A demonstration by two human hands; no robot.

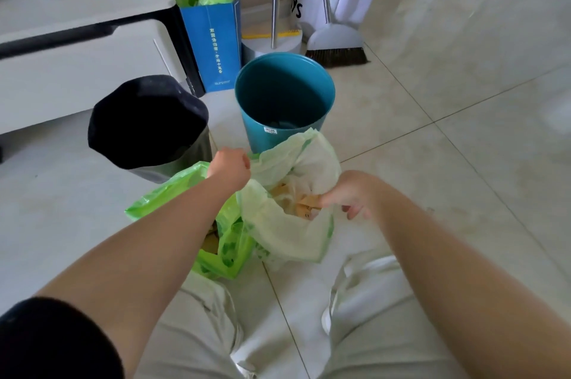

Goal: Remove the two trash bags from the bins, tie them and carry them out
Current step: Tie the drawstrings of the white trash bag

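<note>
A pale whitish-green trash bag (290,230) stands on the floor in front of me, its mouth spread wide with paper scraps showing inside. My left hand (230,167) grips its far left rim. My right hand (349,196) pinches its near right rim. A bright green trash bag (228,249) lies on the floor to its left, partly under my left forearm. Behind them stand a teal bin (284,100), with no liner, and a dark grey bin (148,122) with its black lid raised.
A blue paper bag (213,39) with green plastic inside leans against a white cabinet (77,63) at the back left. A broom (336,45) and a dustpan stand (273,42) are behind the teal bin. My legs are at the bottom of the view, and tiled floor extends right.
</note>
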